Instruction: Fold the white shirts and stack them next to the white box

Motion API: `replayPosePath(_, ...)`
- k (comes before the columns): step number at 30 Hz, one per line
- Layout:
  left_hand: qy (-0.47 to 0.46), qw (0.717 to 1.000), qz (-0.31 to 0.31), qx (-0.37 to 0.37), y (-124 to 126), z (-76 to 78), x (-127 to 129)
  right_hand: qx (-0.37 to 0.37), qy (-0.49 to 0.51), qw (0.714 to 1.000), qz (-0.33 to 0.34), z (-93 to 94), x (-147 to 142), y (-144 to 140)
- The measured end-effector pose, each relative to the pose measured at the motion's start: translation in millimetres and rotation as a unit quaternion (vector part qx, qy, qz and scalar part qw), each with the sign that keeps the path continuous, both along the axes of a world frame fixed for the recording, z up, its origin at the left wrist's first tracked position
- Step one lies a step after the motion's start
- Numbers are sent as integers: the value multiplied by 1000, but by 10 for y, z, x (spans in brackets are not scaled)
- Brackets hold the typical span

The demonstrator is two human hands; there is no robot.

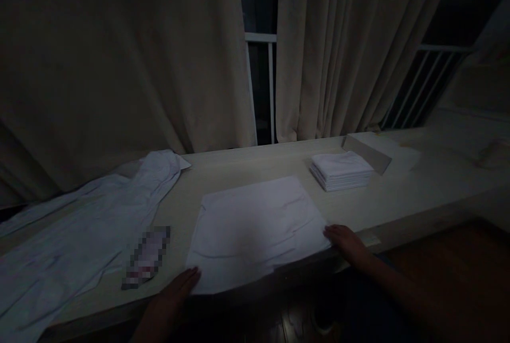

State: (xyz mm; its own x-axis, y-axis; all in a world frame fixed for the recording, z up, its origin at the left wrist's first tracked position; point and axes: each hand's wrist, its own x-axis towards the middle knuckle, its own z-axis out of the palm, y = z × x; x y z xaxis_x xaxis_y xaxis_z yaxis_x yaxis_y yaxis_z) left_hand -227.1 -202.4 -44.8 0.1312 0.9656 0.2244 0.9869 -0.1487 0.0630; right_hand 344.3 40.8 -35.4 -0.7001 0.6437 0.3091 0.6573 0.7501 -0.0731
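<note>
Left hand [179, 288] nearly flat, a person touches the near corner of a white cloth [255, 223]; the right hand [346, 242], loosely curved, meets its opposite edge, any grip unclear. Between them, uneven pulling could crease it or drag it off the table [402, 191].

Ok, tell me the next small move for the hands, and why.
Probably ease the left hand and right hand slightly apart to smooth the white cloth: they are at its near corners, and creases cross its near half.
</note>
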Motion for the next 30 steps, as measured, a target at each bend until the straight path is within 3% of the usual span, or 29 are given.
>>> replayPosePath(5, -16, 999, -4, 34, -120, -107, -150, -5, 16, 1000, -15, 89, 104, -126)
replayPosePath(11, -63, 994, -7, 84, 135, 0, -170, -42, 82, 996, -12, 125, 38, -68)
replayPosePath(16, -112, 991, -28, 65, 288, 67, -224, -91, 100, 990, 39, 172, -9, -8)
replayPosePath(25, -304, 950, 69, 22, 226, 236, -79, -137, 177, 973, 62, 140, 0, 67)
replayPosePath(30, -348, 935, 69, -9, 235, 190, -107, -157, 203, 964, 67, 141, -72, 193)
